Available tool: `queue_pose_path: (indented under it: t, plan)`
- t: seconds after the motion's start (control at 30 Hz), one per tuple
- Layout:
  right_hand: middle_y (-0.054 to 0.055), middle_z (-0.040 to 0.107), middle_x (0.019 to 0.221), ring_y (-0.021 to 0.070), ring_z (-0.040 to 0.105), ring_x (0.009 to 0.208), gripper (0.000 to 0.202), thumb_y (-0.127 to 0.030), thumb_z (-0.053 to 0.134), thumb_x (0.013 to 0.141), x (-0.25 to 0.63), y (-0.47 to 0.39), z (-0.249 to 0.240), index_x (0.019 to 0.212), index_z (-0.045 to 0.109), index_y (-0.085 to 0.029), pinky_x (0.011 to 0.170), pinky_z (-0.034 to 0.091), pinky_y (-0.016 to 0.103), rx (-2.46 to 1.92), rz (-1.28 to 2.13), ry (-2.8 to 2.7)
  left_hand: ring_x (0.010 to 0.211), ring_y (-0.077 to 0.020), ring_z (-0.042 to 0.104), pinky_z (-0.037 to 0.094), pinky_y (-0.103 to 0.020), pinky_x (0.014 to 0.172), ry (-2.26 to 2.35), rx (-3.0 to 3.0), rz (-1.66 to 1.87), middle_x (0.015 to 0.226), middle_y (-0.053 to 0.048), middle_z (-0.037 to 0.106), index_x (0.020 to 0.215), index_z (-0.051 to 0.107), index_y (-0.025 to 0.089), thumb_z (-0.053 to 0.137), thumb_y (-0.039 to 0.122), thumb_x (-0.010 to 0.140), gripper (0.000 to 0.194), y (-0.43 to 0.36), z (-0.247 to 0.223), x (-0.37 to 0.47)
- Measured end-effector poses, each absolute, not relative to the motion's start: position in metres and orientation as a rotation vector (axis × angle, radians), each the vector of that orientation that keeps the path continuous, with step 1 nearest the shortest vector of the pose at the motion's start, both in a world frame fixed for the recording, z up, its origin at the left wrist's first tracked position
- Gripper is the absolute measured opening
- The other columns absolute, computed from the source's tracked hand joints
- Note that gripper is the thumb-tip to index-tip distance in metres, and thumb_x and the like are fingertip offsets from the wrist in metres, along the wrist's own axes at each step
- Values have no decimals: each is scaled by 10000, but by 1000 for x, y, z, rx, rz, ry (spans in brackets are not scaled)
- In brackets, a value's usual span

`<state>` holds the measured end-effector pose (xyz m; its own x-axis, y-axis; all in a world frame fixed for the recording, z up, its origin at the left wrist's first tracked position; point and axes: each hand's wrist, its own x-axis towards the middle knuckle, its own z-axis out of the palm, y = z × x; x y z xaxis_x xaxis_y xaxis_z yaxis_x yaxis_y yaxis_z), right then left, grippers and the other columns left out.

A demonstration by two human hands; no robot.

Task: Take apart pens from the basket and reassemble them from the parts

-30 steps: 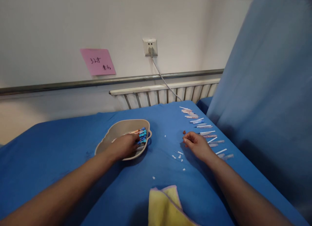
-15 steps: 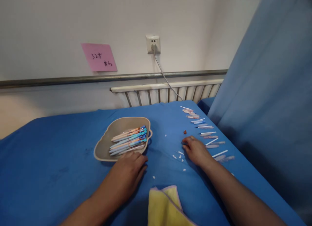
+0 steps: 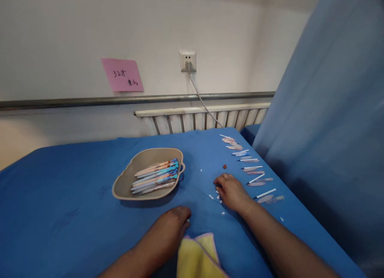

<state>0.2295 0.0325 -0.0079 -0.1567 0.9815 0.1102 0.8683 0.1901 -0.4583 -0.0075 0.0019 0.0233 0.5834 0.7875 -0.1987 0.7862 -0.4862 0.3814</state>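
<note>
My left hand point(image 3: 172, 226) is on the blue cloth in front of the basket, thumb and forefinger closed on a small white piece point(image 3: 188, 220). To the right, my right hand point(image 3: 232, 192) rests with curled fingers beside several white bits point(image 3: 218, 197); whatever its fingertips hold is hidden. A beige basket point(image 3: 121, 192) at centre left holds several pens point(image 3: 156, 176) with blue and orange parts. Just beyond the right hand lies a small brown-red piece point(image 3: 225, 166). A folded yellow cloth point(image 3: 195, 258) lies at the near edge.
Thin white sticks and pen parts point(image 3: 255, 170) lie in groups along the right side of the blue-covered bed point(image 3: 75, 170). A blue curtain point(image 3: 330, 130) hangs at the right. Behind are a bed rail point(image 3: 204, 109), a plugged-in cord point(image 3: 204, 104) and a pink note point(image 3: 123, 75).
My left hand has left the basket's rim, moving right and nearer, and closed on the white piece. My right hand has shifted left and nearer, over where a thin white stick lay.
</note>
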Motion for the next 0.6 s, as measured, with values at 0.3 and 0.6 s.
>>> queue_pose_path:
  t: [0.3,0.6]
  plan:
    - [45,637,839,169,571,811,132,-127,483,818,219,17,-13,827,600,-188,728,383,253,-1556,596,-2163,870,-189,559,417,-283,781,1145,2324,367,890,-48,614,888,560,182,459,148,828,123,23,5,51]
    - [31,620,755,163,556,710,158,-213,439,853,226,24,-22,781,578,-190,651,384,254,-1549,675,-1976,839,-169,572,418,-262,749,1110,2270,575,900,-46,634,948,585,196,446,185,857,167,13,33,27]
